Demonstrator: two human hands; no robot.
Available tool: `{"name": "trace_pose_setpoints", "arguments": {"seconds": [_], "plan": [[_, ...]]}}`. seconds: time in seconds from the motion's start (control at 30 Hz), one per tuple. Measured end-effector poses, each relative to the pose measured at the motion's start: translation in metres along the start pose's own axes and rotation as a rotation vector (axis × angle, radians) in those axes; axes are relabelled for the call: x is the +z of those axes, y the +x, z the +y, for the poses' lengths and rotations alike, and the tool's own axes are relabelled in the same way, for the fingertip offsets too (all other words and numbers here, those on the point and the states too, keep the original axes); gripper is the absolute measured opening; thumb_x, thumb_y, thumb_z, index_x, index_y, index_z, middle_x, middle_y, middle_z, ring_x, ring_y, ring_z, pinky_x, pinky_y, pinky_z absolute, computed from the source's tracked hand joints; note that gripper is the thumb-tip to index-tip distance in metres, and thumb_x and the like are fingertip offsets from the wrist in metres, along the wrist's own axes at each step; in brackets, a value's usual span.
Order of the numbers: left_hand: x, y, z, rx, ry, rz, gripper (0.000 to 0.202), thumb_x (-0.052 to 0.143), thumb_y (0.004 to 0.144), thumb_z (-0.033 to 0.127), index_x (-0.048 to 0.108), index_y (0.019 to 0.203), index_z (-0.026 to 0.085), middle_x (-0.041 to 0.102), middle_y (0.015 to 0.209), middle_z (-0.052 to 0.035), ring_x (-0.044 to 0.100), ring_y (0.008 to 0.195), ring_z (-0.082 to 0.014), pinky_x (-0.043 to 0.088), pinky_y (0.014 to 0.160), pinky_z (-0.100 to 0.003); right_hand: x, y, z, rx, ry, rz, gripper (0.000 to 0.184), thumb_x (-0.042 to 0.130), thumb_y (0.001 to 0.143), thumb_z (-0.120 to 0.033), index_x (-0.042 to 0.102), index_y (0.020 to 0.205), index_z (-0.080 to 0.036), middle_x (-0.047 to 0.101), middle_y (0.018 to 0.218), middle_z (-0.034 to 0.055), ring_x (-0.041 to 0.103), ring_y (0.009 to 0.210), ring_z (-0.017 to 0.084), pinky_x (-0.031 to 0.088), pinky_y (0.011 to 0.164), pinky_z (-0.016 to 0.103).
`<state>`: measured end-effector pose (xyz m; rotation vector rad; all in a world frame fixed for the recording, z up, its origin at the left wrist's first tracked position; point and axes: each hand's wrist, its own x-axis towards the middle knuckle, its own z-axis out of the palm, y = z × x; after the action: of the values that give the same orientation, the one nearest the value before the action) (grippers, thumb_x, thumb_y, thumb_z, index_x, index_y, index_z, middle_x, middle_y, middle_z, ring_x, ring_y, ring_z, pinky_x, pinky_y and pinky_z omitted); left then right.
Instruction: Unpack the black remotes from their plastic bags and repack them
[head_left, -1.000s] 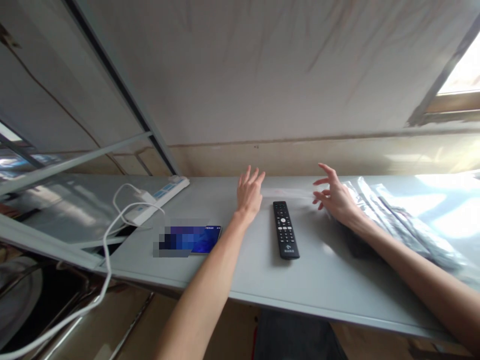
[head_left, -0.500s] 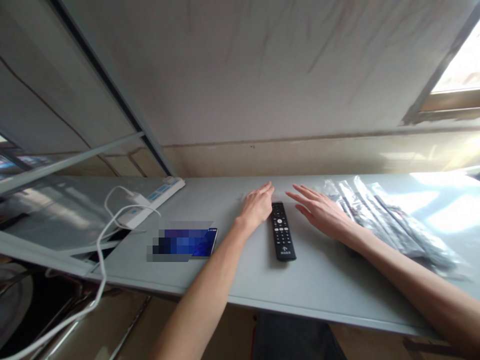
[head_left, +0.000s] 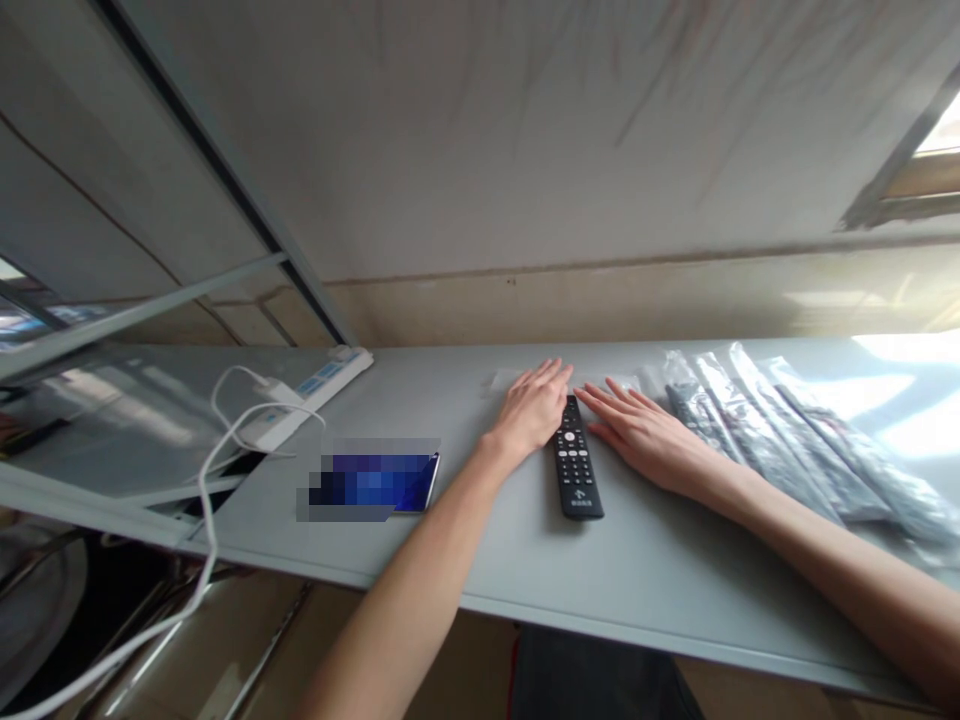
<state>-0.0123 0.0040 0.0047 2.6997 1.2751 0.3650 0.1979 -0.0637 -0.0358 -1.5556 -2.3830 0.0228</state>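
Note:
A black remote control point(head_left: 577, 470) lies on the grey table, its white-marked buttons facing up and its long side running away from me. Just beyond its far end is a flat, clear plastic bag point(head_left: 501, 381), largely covered by my hands. My left hand point(head_left: 531, 405) rests palm down on the bag, fingers stretched out, beside the remote's top. From the right, my right hand point(head_left: 634, 422) also lies palm down with straight fingers, their tips near the remote's far end and the bag. Neither hand grips anything.
Several plastic-wrapped dark items point(head_left: 787, 440) lie at the right. On the left are a phone point(head_left: 409, 485), partly pixelated, and a white power strip point(head_left: 330, 385) with a white cable point(head_left: 204, 500) hanging over the front edge. A metal frame point(head_left: 300, 285) and wall stand behind.
My right hand has come down and left toward my left hand. My left hand has slid slightly right along the bag, whose ends now show more clearly. The view has shifted a little.

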Motion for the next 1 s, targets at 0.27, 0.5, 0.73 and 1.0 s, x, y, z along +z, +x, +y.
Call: {"name": "trace_pose_setpoints", "arguments": {"seconds": [0.27, 0.5, 0.73, 1.0], "plan": [[0.000, -0.001, 0.012, 0.109, -0.115, -0.212, 0.062, 0.028, 0.110, 0.026, 0.037, 0.169, 0.012, 0.030, 0.178, -0.0061, 0.027, 0.167, -0.0142, 0.018, 0.138, -0.033, 0.001, -0.001, 0.004, 0.002, -0.083, 0.020, 0.056, 0.032, 0.115, -0.047, 0.055, 0.161, -0.025, 0.043, 0.173, 0.0114, 0.035, 0.161, 0.044, 0.036, 0.129, 0.066], [-0.010, -0.004, 0.004, 0.167, -0.106, -0.275, 0.060, 0.025, 0.114, 0.036, 0.031, 0.172, 0.022, 0.025, 0.181, -0.0005, 0.015, 0.170, -0.0157, 0.010, 0.140, -0.041, -0.004, -0.003, 0.011, -0.007, -0.154, 0.017, 0.055, 0.034, 0.114, -0.045, 0.051, 0.164, -0.029, 0.046, 0.170, 0.0154, 0.044, 0.156, 0.045, 0.044, 0.123, 0.066], [-0.017, -0.018, 0.047, -0.049, -0.054, -0.197, 0.078, 0.028, 0.112, 0.057, 0.019, 0.174, 0.009, 0.010, 0.182, -0.0146, 0.000, 0.171, -0.0291, 0.012, 0.140, -0.047, -0.008, -0.007, 0.012, 0.010, -0.245, 0.092, 0.057, 0.039, 0.111, -0.031, 0.047, 0.166, -0.021, 0.041, 0.173, 0.0185, 0.033, 0.161, 0.045, 0.038, 0.126, 0.067], [-0.007, -0.017, 0.032, 0.110, -0.113, -0.336, 0.076, 0.027, 0.111, 0.049, 0.004, 0.176, 0.016, -0.002, 0.184, -0.0065, -0.007, 0.170, -0.0230, 0.007, 0.140, -0.047, -0.003, -0.007, 0.011, -0.050, -0.131, 0.031, 0.055, 0.040, 0.111, -0.029, 0.048, 0.163, -0.016, 0.048, 0.169, 0.0194, 0.042, 0.159, 0.038, 0.037, 0.130, 0.060]]}}
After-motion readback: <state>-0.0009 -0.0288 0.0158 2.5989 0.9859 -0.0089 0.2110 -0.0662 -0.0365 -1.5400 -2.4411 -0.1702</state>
